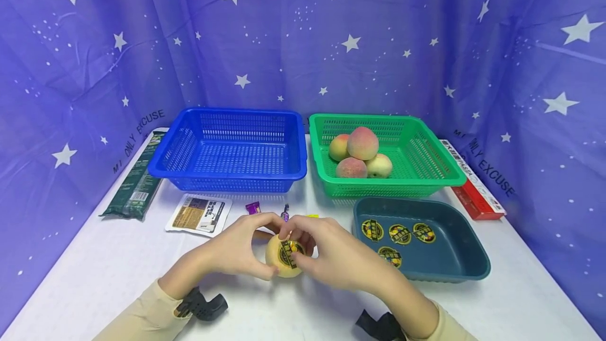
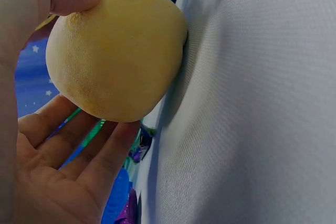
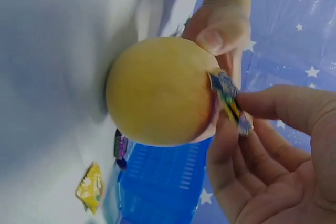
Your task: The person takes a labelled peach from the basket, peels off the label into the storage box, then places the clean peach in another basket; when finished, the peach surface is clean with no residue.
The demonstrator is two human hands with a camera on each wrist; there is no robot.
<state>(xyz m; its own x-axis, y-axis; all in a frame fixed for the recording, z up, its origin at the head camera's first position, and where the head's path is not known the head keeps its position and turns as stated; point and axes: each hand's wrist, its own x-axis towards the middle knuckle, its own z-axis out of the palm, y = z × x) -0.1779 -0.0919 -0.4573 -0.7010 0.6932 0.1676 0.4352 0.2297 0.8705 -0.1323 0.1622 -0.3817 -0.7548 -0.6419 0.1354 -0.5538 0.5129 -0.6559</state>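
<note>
A pale yellow peach [image 1: 273, 257] sits low over the white table near the front middle. My left hand [image 1: 234, 246] holds it from the left, thumb on its near side and fingers reaching round the far side. A round black-and-gold sticker [image 1: 286, 254] lies against the peach's upper face. From the right, my right hand [image 1: 338, 251] pinches that sticker between thumb and fingers. In the right wrist view the sticker [image 3: 230, 100] stands partly off the peach's skin [image 3: 157, 93]. The left wrist view shows the peach's plain side [image 2: 121, 51] under the left thumb.
Behind stand a blue basket [image 1: 227, 180] and a green basket [image 1: 393, 186] holding several peaches [image 1: 362, 143]. A dark teal tray [image 1: 445, 257] with several round stickers is at right. Around lie a green packet [image 1: 134, 188], a white pouch [image 1: 199, 214], small wrapped candies [image 1: 253, 208] and a red-and-white box [image 1: 478, 193].
</note>
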